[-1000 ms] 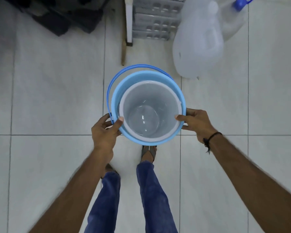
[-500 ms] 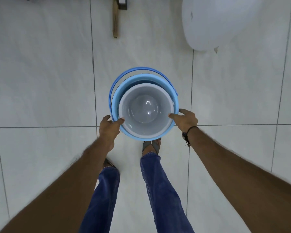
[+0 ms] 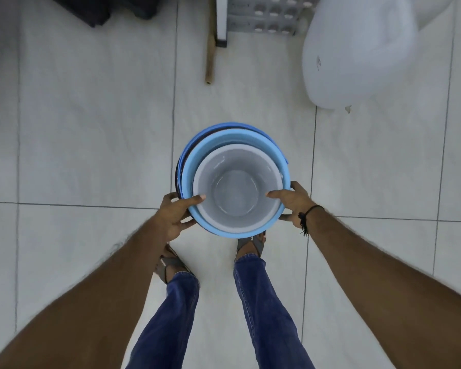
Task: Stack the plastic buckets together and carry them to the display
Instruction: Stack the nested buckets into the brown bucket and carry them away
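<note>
A white bucket (image 3: 234,187) sits nested inside a light blue bucket (image 3: 200,166), and a darker rim shows outside the blue one on its left. I hold the stack in front of me above the tiled floor. My left hand (image 3: 175,215) grips the stack's left rim, thumb over the white edge. My right hand (image 3: 293,202) grips the right rim the same way. A darker blue handle (image 3: 218,127) lies along the far rim.
A big white plastic jug (image 3: 357,51) lies on the floor at the far right. A grey crate (image 3: 266,14) and a white post (image 3: 221,20) stand at the far middle, with a wooden stick (image 3: 210,59) beside them. Dark objects (image 3: 101,9) sit at the far left.
The view has tilted back up, so the crate and dark objects show again. The handle has dropped closer to the far rim. Both hands keep their hold on the stack.
</note>
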Demonstrator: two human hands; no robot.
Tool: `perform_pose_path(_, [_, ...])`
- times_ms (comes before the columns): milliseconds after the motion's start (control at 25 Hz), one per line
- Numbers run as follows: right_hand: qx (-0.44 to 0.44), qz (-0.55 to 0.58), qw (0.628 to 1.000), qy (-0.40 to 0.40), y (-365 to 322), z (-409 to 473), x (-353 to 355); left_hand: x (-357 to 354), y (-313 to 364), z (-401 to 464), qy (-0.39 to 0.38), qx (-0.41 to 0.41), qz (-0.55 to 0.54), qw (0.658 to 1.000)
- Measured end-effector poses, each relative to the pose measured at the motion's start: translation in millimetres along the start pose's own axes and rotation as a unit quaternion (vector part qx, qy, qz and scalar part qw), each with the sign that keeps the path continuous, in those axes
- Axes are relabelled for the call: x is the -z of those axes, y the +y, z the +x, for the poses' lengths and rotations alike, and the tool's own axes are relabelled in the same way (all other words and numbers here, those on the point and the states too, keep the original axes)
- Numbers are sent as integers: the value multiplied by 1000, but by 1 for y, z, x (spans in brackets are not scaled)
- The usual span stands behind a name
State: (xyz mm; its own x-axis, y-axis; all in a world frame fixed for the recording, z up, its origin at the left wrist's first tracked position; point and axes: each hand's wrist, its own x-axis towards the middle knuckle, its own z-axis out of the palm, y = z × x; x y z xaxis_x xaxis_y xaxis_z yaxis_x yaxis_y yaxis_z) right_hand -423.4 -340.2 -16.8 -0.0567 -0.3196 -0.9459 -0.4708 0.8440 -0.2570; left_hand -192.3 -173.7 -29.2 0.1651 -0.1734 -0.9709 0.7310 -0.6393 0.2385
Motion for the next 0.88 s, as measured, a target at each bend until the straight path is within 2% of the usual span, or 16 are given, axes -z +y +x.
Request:
perform_pose_path(280, [64, -37, 996, -45, -90, -249, -84, 121, 120, -235, 36, -44, 18, 998])
perform_pose_path(520, [223, -49, 972, -50, -196, -447, -149, 208, 268, -421, 21, -183, 30, 982])
perform_pose_path(720, [352, -53, 933, -44, -314, -567, -191, 232, 392, -527, 27, -285, 18, 958])
perform_pose_path(880, [428, -37, 901, -61, -411, -627, -214, 235, 486, -587, 26, -361, 0, 932])
